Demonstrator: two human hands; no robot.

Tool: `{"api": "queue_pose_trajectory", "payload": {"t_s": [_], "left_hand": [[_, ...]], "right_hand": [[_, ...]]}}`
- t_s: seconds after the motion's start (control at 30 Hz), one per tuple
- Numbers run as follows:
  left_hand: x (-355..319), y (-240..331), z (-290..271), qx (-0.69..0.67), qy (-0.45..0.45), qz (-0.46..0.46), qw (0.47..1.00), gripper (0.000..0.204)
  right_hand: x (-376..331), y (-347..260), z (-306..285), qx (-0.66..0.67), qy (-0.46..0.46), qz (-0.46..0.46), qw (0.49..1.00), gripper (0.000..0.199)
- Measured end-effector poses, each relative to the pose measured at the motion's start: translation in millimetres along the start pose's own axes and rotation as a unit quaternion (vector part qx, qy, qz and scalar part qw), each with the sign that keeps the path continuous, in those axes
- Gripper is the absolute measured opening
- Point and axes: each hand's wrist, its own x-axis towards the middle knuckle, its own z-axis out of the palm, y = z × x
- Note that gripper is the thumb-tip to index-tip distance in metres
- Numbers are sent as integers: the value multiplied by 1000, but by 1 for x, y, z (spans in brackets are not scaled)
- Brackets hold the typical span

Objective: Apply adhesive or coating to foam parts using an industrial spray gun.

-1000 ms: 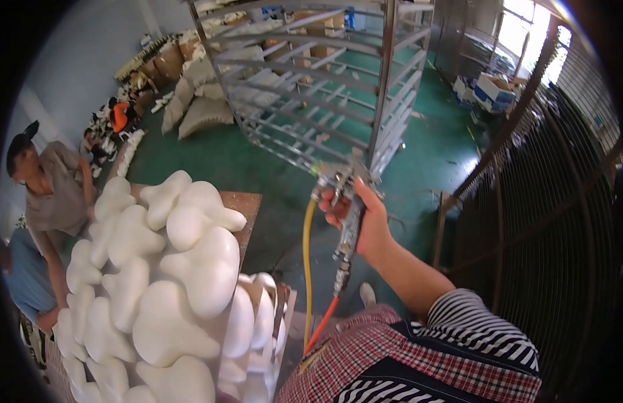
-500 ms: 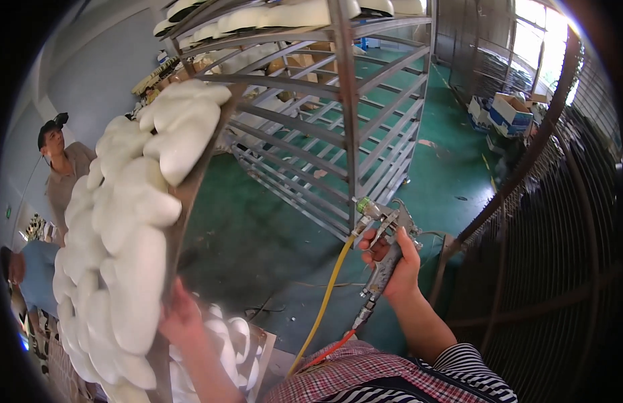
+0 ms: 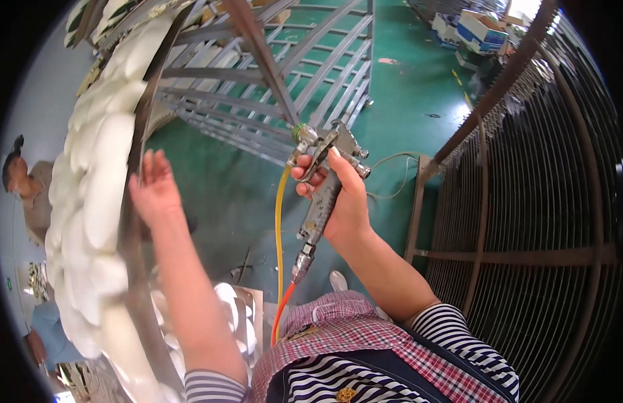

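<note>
My right hand (image 3: 345, 195) is wrapped around the grip of a spray gun (image 3: 325, 191), a worn metal tool with a greenish nozzle end pointing away to the left. A yellow hose (image 3: 279, 235) and an orange hose (image 3: 282, 310) run from it toward my apron. At the left, a board (image 3: 142, 124) stands steeply tilted, its face covered with glossy white rounded pieces (image 3: 108, 195). Beside the board's near edge my left hand (image 3: 157, 188) is raised, fingers stretched upward and palm toward the board. Whether it still touches the board I cannot tell.
A metal rack (image 3: 271, 74) with sloping bars stands ahead. Along the right runs a dark wire-grid frame (image 3: 513, 258). White pieces lie on a low panel (image 3: 257, 302) near my feet. Cardboard boxes (image 3: 482, 30) sit far right; a person (image 3: 36, 195) stands at far left.
The view has tilted downward. My left hand, before at the board's lower edge, now shows higher with fingers stretched. The board leans farther left; the spray gun is nearer the middle, still held.
</note>
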Motion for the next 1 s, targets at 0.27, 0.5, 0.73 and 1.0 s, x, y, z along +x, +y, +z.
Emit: {"api": "queue_pose_trajectory", "payload": {"t_s": [0.27, 0.5, 0.73, 1.0], "left_hand": [[-205, -47, 12, 435, -246, -251, 829, 12], [-271, -38, 8, 386, -105, -228, 888, 17], [-321, -4, -4, 335, -16, -270, 903, 27], [-398, 161, -14, 696, -146, 355, 606, 32]], "right_hand": [[-4, 3, 2, 1, -28, 61, 998, 34], [-24, 0, 16, -16, -76, 100, 992, 35], [-69, 13, 22, 7, -108, 177, 978, 36], [-226, 99, 53, -177, -256, 337, 888, 15]]}}
